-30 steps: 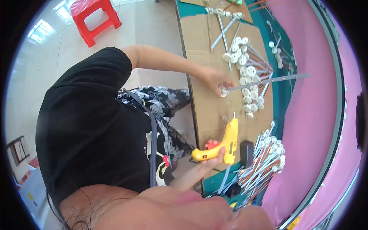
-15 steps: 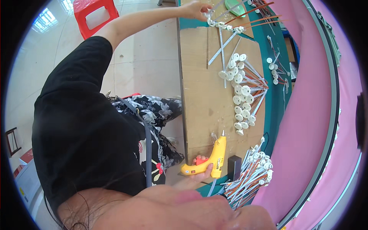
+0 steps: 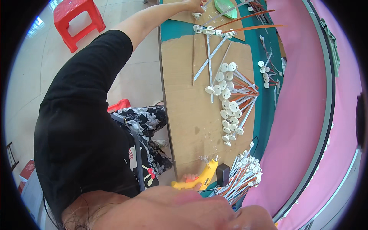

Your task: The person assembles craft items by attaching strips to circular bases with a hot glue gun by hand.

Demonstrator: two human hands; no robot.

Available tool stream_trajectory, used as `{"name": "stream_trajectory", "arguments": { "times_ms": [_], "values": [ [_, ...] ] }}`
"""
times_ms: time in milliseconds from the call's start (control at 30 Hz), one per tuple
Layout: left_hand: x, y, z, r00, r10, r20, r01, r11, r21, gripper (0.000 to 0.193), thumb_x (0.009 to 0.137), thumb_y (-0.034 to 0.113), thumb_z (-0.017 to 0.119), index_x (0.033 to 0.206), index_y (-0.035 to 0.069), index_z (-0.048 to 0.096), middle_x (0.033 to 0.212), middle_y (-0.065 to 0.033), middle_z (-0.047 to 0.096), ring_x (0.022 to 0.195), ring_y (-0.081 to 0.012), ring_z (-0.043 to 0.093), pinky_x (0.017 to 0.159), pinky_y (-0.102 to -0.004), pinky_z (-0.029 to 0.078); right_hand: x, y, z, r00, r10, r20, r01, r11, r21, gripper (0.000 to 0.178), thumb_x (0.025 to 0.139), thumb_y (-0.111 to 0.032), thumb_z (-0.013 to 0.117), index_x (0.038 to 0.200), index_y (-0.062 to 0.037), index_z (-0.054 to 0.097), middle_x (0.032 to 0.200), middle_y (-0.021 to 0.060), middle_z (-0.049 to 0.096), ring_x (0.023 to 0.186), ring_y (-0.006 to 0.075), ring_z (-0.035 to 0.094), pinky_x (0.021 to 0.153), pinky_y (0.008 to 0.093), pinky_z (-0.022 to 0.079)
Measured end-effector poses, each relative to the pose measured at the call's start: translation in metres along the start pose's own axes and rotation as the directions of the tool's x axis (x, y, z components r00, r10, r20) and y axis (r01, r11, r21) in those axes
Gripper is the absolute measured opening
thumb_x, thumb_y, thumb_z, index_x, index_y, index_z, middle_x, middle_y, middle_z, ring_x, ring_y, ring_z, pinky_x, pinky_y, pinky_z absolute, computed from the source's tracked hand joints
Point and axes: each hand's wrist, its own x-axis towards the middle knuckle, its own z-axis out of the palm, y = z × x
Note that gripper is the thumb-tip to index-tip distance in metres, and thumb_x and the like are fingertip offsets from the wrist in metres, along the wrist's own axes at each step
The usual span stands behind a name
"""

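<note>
My right hand (image 3: 190, 178) is wrapped round the handle of a yellow glue gun (image 3: 207, 173), with fingers at its orange-red trigger. The gun's nozzle points away over the cardboard. At the upper edge of the head view, partly cut off, my left hand (image 3: 194, 5) has its fingers bent together; what they hold is unclear. Just beside it lies a small white disc (image 3: 197, 15). A row of white discs (image 3: 218, 32) with strips attached sits close to that hand. Farther down the cardboard spreads a fan of disc-headed sticks (image 3: 230, 106), brown and whitish.
Cardboard (image 3: 184, 115) covers the green tabletop (image 3: 176, 31). Beside the gun stand a black block (image 3: 222, 174) and a heap of disc-headed sticks (image 3: 245, 170). A green dish (image 3: 226, 8) lies near my left hand. Pink cloth (image 3: 306, 96) borders the far side; a red stool (image 3: 78, 21) stands on the floor.
My left hand has moved away from the row of discs, toward the upper edge. The glue gun in my right hand has shifted down and left. The whole view has shifted too.
</note>
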Motion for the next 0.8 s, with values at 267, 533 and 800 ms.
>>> {"name": "stream_trajectory", "arguments": {
  "times_ms": [267,533,800],
  "values": [
    [0.002,-0.012,-0.004,0.982,0.172,0.08,-0.18,0.977,0.112,0.056,0.064,0.027,0.07,0.112,0.0,0.058,0.101,-0.0195,0.064,0.092,-0.0314,0.062,0.081,-0.0367,0.049,0.0,-0.001,0.016,0.983,-0.039,-0.178,0.03,0.998,-0.055,0.044,0.079,-0.042,0.063,0.098,-0.0043,0.049,0.073,0.003,0.048,0.065,0.0163,0.046,0.067,0.0353,0.045],
    [-0.003,0.008,-0.013,0.973,0.055,0.222,-0.046,0.998,-0.046,0.053,0.065,0.028,0.069,0.11,0.003,0.06,0.103,-0.0176,0.064,0.093,-0.0309,0.062,0.082,-0.0362,0.048,-0.003,-0.001,0.013,0.981,-0.043,-0.189,0.045,0.999,0.006,0.043,0.08,-0.041,0.061,0.098,-0.0043,0.049,0.074,0.0043,0.049,0.068,0.0174,0.048,0.071,0.0388,0.047],
    [0.015,-0.025,-0.01,0.945,0.235,0.226,-0.308,0.873,0.378,0.049,0.065,0.028,0.068,0.108,0.005,0.062,0.09,-0.0173,0.066,0.083,-0.0308,0.063,0.072,-0.0374,0.05,0.004,0.003,0.015,0.981,-0.061,-0.182,0.056,0.998,-0.032,0.043,0.08,-0.041,0.061,0.099,-0.0041,0.048,0.073,0.0048,0.049,0.068,0.018,0.049,0.068,0.0381,0.046]
  ]
}}
